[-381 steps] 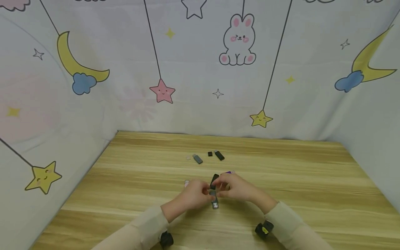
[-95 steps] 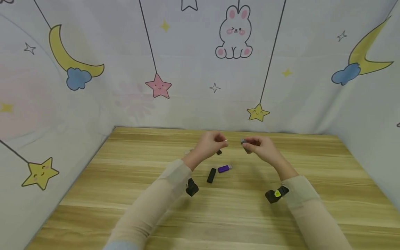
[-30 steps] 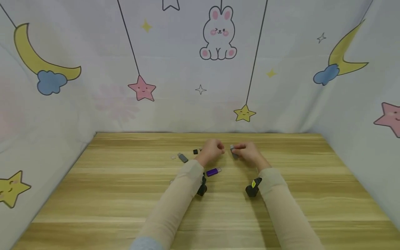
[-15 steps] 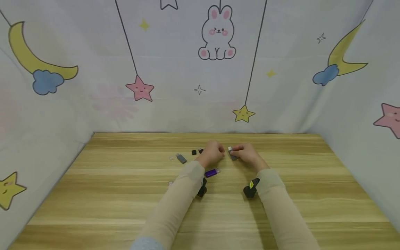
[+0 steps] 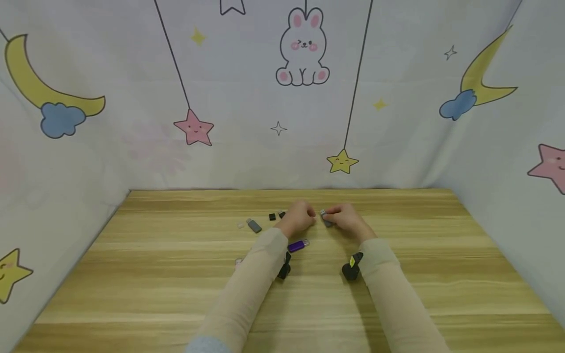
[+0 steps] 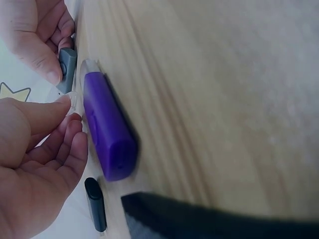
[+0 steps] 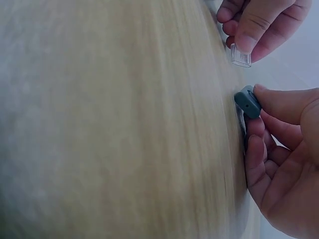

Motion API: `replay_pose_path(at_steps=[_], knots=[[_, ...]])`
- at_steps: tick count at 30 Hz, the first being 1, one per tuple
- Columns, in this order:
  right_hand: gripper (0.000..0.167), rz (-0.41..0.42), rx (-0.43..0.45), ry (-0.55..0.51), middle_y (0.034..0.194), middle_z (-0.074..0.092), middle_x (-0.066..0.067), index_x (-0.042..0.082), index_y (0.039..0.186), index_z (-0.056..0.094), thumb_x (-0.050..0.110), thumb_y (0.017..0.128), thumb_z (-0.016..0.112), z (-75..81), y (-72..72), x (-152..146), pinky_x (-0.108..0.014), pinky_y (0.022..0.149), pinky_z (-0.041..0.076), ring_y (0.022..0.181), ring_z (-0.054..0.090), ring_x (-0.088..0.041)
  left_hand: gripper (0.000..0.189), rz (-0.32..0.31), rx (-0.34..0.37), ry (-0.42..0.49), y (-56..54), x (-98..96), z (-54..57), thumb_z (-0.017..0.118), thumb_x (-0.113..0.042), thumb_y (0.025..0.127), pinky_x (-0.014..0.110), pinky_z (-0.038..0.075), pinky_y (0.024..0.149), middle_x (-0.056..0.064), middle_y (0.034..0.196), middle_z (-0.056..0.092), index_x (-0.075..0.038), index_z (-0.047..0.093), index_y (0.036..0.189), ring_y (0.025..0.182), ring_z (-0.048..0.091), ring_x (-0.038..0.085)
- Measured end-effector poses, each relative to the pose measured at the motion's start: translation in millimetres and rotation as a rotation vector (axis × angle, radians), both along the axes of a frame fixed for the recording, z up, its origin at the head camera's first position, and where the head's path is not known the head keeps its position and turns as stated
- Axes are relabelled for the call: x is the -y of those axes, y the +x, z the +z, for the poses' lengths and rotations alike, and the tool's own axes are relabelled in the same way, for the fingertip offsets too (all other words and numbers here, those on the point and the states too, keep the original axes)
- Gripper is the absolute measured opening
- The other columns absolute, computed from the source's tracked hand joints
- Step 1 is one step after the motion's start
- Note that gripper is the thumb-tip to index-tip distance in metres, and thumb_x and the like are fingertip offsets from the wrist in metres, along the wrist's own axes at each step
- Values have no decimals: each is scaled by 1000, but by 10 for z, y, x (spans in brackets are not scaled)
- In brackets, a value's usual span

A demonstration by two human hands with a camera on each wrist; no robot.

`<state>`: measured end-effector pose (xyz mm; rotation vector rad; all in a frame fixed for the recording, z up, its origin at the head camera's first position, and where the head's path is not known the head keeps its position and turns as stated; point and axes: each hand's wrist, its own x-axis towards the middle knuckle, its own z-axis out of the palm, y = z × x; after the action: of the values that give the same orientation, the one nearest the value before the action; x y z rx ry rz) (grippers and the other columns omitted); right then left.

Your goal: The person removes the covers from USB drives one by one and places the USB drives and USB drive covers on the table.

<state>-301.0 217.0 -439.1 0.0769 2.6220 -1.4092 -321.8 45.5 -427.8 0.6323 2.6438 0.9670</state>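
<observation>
At the far middle of the table, my left hand (image 5: 300, 216) pinches a small clear cap (image 7: 241, 57) between thumb and fingertips. Facing it, my right hand (image 5: 349, 219) holds a grey USB stick (image 7: 247, 102) by its body, low over the wood, its metal plug bare in the head view. A short gap separates cap and stick. Nearer than the hands lies a purple USB stick (image 5: 297, 246) with its plug exposed; it looms large beside my left hand in the left wrist view, where a black stick (image 6: 95, 204) also lies close by.
Left of my left hand are a black USB stick (image 5: 282, 214), partly covered, a black cap (image 5: 271, 216), another grey USB stick (image 5: 254, 226) and a clear cap (image 5: 240, 225). A small pale item (image 5: 239, 261) peeks out beside my left sleeve. A printed curtain (image 5: 247, 162) hangs behind the table.
Earlier both hands worked over the table's middle; then they rose apart with cap and grey USB stick. Now they are lower, at the far middle. Over the last second the hands hardly move.
</observation>
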Motion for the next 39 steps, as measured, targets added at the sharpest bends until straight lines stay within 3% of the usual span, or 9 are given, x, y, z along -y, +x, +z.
replay_pose_path(at_steps=[18,23,30,39], knots=[[26,12,-37,84,96,65,-10,-3,106,69,18,92,64,-21,0,-5,-23,60,43,71,50,-12,22,7,-3,-29,11,-18,1,61,-11,94,39,50,90,14,116,65,0,69,111,107,61,27],[27,18,-53,116,102,67,-14,-3,107,69,19,92,64,-32,-10,-15,-26,69,43,84,54,-18,21,10,-1,-31,12,-22,-3,61,-11,94,39,50,90,14,116,65,0,69,110,105,61,26],[31,13,-52,130,114,66,-18,-3,111,69,21,92,64,-36,-21,-28,-39,88,45,104,57,-28,20,9,-18,-44,1,-31,-6,62,-13,94,39,51,88,13,112,67,-1,71,107,101,62,25],[31,5,-50,134,114,66,-18,-3,110,69,21,92,65,-62,-48,-41,-40,88,46,102,57,-27,22,2,-24,-80,-16,-44,1,61,-12,94,38,49,92,13,115,66,0,70,111,107,61,26]])
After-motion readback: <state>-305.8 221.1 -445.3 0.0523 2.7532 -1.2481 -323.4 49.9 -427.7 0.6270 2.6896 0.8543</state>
